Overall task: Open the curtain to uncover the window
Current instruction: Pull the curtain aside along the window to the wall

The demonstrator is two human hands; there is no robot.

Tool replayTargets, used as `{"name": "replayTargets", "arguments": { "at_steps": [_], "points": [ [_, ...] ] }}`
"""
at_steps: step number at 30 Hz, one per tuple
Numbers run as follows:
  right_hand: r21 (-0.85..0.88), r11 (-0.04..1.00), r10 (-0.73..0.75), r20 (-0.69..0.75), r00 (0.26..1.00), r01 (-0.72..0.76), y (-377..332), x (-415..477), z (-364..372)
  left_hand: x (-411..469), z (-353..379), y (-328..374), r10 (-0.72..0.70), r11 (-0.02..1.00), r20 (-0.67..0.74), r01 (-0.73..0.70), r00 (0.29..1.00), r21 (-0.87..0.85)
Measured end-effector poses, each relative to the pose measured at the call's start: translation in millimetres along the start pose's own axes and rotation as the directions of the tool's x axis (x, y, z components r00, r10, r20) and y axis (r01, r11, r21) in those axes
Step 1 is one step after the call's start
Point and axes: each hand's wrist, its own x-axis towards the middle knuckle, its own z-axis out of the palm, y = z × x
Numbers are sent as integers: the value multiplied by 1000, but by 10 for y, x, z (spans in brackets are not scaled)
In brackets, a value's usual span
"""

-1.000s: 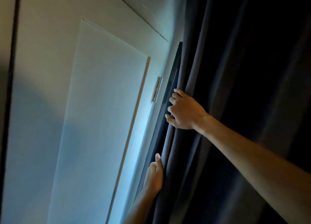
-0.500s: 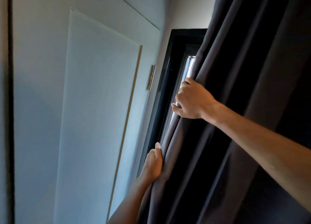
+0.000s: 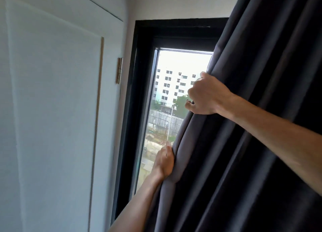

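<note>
- Dark grey, heavy fabric curtain (image 3: 244,127): hanging in deep folds over the right part of the opening, leading edge gathered and slanting from upper right to lower left.
- Black-framed window (image 3: 139,92): left strip of glass uncovered along the frame's left edge and upper left corner; remainder hidden behind the fabric.
- Right hand (image 3: 207,95): raised at the curtain's leading edge, fingers curled shut around a bunch of cloth, thumb on top; forearm crossing in front of the folds from the right.
- Left hand (image 3: 164,162): lower on the same edge, fingers wrapped behind the hem and closed on it, thumb lying along the front fold; forearm rising from the bottom.
- Both hands apart from each other, one above the other, each touching the hem.
- White multi-storey building (image 3: 174,85) beyond the glass, seen through the uncovered strip, with green trees and a grey fence below.
- Pale blue-white wall panel (image 3: 52,109): left of the window frame, bordered by a thin wooden trim strip (image 3: 98,109).
- Small metal hinge (image 3: 119,70): mounted between the trim strip and the frame's left edge, near the frame.
</note>
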Motion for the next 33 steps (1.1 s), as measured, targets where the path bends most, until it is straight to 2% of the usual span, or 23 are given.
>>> {"name": "replayTargets", "arguments": {
  "at_steps": [3, 10, 16, 24, 29, 33],
  "points": [
    [-1, 1000, 31, -9, 999, -31, 202, -306, 23, -154, 276, 161, 49, 998, 24, -49, 999, 29],
    [-65, 996, 68, 103, 992, -61, 683, -1095, -29, -546, 1036, 500, 139, 989, 82, -142, 987, 30],
    [-82, 995, 68, 167, 984, -55, 1049, -1806, -43, -916, 1719, 801, 130, 989, 156, -139, 979, 48],
    [-95, 987, 144, 211, 967, -126, 1519, -2781, -16, -1480, 2640, 1231, 116, 993, 201, -118, 973, 0],
    [-54, 994, 102, 226, 969, -93, 1843, -3331, -22, -1802, 3174, 1470, 92, 996, 265, -91, 960, -15],
    [-101, 992, 91, 233, 968, -69, 2095, -3800, 27, -2085, 3607, 1672, 64, 998, 301, -52, 951, -47]
  ]
}}
